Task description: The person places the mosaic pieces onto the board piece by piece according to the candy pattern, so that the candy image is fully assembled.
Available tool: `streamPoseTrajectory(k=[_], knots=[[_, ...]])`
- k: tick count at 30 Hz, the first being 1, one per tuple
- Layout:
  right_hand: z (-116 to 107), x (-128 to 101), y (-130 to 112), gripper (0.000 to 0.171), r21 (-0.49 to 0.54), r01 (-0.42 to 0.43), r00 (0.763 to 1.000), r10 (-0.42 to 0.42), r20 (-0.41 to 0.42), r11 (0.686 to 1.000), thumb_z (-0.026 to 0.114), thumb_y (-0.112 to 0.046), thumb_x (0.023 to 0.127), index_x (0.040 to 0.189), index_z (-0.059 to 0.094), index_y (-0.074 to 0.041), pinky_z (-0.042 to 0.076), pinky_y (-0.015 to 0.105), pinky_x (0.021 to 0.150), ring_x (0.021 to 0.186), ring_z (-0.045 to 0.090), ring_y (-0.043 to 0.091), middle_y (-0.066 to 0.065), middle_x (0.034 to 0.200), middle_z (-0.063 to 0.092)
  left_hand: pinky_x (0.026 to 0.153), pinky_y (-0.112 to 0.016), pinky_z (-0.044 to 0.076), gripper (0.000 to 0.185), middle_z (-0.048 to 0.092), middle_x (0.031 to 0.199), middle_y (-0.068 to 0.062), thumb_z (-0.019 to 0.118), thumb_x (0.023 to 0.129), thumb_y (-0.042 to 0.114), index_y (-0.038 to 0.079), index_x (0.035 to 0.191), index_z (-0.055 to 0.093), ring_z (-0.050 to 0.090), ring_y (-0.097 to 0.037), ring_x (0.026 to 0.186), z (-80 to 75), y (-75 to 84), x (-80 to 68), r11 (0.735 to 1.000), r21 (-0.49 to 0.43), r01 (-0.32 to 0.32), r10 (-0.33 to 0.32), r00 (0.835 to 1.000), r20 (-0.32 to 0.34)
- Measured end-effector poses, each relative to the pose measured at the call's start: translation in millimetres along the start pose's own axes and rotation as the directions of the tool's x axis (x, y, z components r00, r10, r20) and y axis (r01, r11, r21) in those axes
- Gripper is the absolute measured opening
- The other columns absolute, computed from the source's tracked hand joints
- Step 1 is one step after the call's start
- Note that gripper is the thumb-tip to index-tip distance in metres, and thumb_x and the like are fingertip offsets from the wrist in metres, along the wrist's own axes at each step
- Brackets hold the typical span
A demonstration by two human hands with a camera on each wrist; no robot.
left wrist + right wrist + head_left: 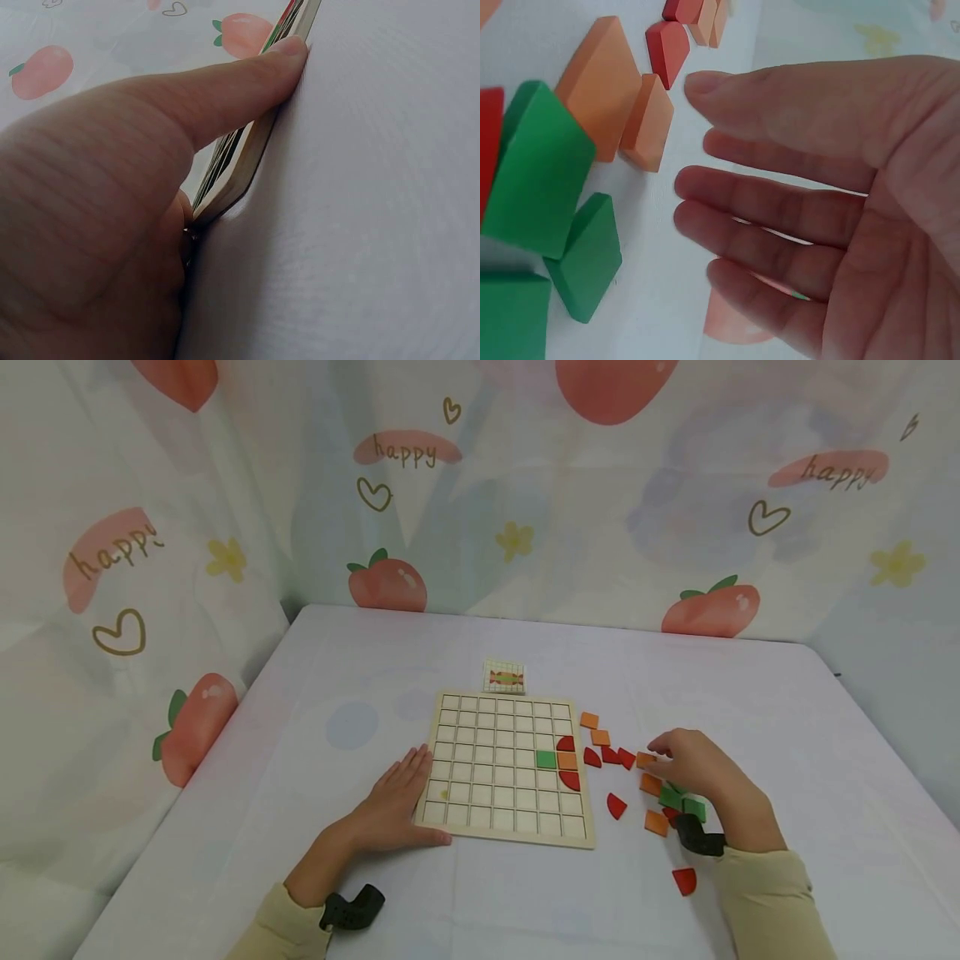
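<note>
Left hand: the left hand [397, 806] lies flat with fingers straight against the near left edge of the wooden grid board [480, 777], thumb [247, 82] pressed along its side.
Right hand: the right hand [693, 768] hovers with relaxed, spread fingers [765, 195] over the loose tiles, holding nothing.
Loose tiles: orange tiles [619, 112], green tiles [544, 180] and red pieces [617, 806] lie on the bench [787, 718] right of the board.
Board: a green tile [546, 759], an orange tile [567, 761] and two red pieces [567, 744] sit near its right edge.
Pattern card: a small card [505, 677] stands just behind the board.
</note>
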State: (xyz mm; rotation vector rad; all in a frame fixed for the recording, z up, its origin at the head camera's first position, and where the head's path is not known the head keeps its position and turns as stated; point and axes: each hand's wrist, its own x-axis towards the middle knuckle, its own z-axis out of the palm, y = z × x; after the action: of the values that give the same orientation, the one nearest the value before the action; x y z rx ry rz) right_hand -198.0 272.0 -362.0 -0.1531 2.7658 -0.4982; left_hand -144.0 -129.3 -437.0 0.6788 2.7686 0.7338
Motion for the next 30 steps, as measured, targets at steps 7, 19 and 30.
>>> streamPoseTrajectory(k=[7, 19, 30], knots=[[-4.0, -0.4, 11.2, 0.043, -0.001, -0.043, 0.999, 0.043, 0.019, 0.999, 0.071, -0.018, 0.08, 0.108, 0.059, 0.012, 0.049, 0.046, 0.073, 0.086, 0.055, 0.033, 0.025, 0.099, 0.059, 0.108, -0.04, 0.005, 0.114, -0.001, 0.152, -0.011, 0.064, 0.072, 0.064, -0.001, 0.146, 0.005, -0.004, -0.02, 0.138, -2.1, 2.3, -0.6, 1.0, 0.001, 0.005, -0.005, 1.0, 0.011], [-9.9, -2.5, 19.6, 0.04, 0.003, -0.112, 0.993, 0.111, 0.039, 0.994, 0.071, -0.015, 0.08, 0.105, 0.059, 0.013, 0.048, 0.049, 0.073, 0.081, 0.054, 0.032, 0.025, 0.094, 0.059, 0.108, -0.042, 0.006, 0.113, 0.002, 0.152, -0.013, 0.065, 0.072, 0.062, -0.002, 0.146, 0.007, -0.001, -0.023, 0.138, -3.6, 3.4, -1.0, 1.0, -0.004, -0.001, 0.001, 1.0, 0.003], [-10.7, -3.7, 23.6, 0.039, 0.021, -0.197, 0.978, 0.196, 0.069, 0.98, 0.072, -0.014, 0.078, 0.099, 0.055, 0.014, 0.047, 0.045, 0.068, 0.078, 0.049, 0.032, 0.019, 0.084, 0.056, 0.108, -0.041, 0.006, 0.114, 0.0, 0.152, -0.012, 0.064, 0.072, 0.063, -0.001, 0.146, 0.005, -0.002, -0.022, 0.138, -2.5, 2.7, -0.8, 1.0, -0.007, -0.002, 0.002, 1.0, 0.005]])
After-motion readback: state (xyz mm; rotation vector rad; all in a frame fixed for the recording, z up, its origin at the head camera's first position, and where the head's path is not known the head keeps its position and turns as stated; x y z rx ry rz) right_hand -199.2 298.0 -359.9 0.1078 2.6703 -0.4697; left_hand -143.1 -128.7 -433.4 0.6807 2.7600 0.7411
